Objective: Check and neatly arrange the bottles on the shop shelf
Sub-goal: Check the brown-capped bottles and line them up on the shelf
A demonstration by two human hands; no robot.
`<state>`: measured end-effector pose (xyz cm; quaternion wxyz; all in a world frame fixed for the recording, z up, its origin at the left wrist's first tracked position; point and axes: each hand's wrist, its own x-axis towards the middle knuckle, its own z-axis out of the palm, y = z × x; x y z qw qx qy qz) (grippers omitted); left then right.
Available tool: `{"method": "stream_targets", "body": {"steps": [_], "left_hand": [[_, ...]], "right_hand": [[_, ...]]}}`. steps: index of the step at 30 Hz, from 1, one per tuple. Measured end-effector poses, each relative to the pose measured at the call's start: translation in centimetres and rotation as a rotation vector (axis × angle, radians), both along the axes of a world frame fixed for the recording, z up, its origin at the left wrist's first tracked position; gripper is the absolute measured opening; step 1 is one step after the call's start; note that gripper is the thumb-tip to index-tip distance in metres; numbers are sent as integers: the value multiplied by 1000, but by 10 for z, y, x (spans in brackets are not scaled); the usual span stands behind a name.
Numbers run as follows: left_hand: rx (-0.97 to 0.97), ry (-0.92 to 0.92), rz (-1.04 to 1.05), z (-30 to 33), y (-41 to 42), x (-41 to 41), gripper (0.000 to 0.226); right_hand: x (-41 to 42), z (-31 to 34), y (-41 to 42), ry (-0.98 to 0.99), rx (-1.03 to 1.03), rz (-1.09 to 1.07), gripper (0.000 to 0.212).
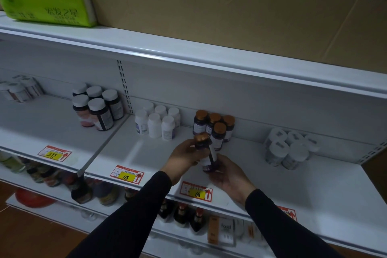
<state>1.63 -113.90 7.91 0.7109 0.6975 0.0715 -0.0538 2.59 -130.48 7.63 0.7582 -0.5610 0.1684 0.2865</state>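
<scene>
White shop shelf [146, 153], centre frame. Both hands grip one copper-capped dark bottle [206, 154], tilted slightly: left hand [186, 156] at its neck, right hand [229, 174] probably cupping its base. Matching bottles [213, 126] stand just behind.

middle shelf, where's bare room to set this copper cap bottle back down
Bare shelf lies in front of the white bottles, and between the copper-capped group and the white-lidded jars. It is crowded right behind the held bottle.
</scene>
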Motion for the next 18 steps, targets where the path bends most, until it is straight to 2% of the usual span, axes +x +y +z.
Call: {"method": "stream_targets", "body": {"steps": [3,9,13,18], "left_hand": [[-31,52,26,-4,1,1,35],[-54,129,42,-10,2,4,53],[-69,288,73,-4,-1,4,55],[-203,465,61,-4,0,7,64]], "right_hand": [[-1,4,2,5,20,17,30],[-2,6,6,-9,1,57,37],[-2,8,11,4,3,56,43],[-1,8,11,-13,-14,97,52]]}}
